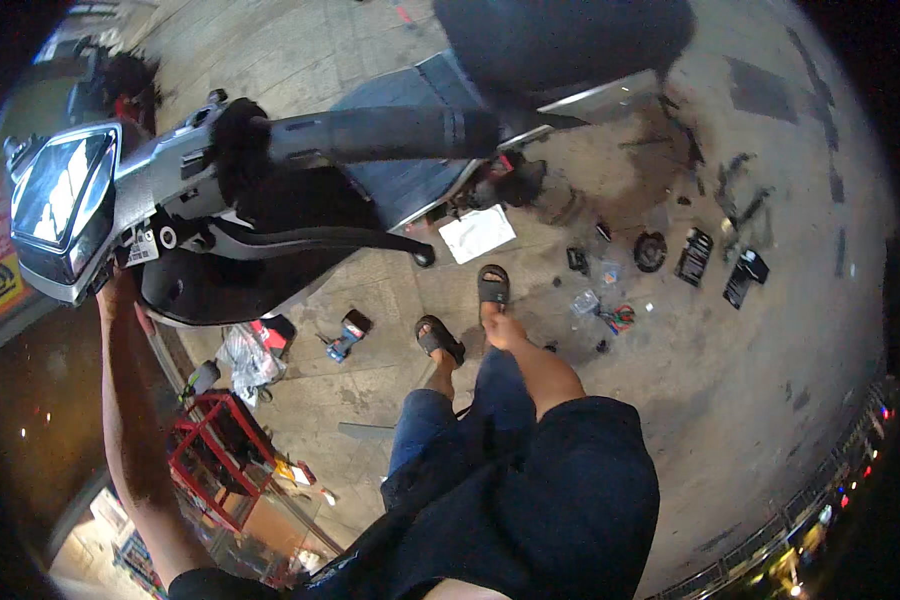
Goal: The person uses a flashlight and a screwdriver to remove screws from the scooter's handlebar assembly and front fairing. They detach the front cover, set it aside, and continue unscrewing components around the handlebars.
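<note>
A scooter's handlebar with a black grip (pixel 380 132) crosses the upper left of the head view. Its black brake lever (pixel 330 238) ends in a ball tip, and a bright reflection lies on the boxy display (pixel 70 190). My left hand (pixel 118 288) reaches up to the underside of the handlebar housing beside the display; the housing hides its fingers. Low down, in front of my legs, hangs my right hand (pixel 506 332), apart from the scooter. Its fingers are too small and unclear to read. Behind the grip lie the grey footboard (pixel 420 120) and the dark seat (pixel 570 40).
On the floor are a blue cordless driver (pixel 346 336), a white sheet (pixel 477 234), a clear plastic bag (pixel 250 362), a round dark part (pixel 650 251) and black tool cases (pixel 695 257). A red metal rack (pixel 220 460) stands at lower left.
</note>
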The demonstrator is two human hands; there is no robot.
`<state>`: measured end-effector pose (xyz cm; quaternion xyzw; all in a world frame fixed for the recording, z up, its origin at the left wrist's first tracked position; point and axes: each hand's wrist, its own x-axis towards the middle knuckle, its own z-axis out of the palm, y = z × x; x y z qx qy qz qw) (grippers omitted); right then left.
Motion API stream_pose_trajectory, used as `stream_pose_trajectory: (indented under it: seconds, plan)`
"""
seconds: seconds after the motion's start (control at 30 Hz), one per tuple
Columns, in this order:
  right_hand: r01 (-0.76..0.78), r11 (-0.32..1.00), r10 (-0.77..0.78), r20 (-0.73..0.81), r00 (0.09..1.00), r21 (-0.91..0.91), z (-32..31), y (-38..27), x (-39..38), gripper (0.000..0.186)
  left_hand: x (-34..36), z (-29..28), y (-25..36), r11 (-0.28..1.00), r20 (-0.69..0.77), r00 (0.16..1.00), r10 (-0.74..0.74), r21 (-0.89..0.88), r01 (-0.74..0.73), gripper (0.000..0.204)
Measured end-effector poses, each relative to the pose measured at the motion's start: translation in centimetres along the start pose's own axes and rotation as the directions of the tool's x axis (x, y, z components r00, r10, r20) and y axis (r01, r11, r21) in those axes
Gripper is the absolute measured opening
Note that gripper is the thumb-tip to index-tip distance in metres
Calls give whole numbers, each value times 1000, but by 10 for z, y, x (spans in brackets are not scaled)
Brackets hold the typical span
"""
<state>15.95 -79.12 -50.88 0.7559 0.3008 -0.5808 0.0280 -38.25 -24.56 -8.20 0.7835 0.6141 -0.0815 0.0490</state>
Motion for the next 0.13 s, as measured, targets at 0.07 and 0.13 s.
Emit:
stream_pose_trajectory:
  seconds: [0.07,0.13]
  plan:
    - [2,1000,1,168,986,-19,-20,83,-46,49,38,18,9,995,-75,997,6,96,1,46]
    - [15,997,-5,124,992,-81,-6,102,-70,51,49,29,17,992,-333,935,124,71,-106,55]
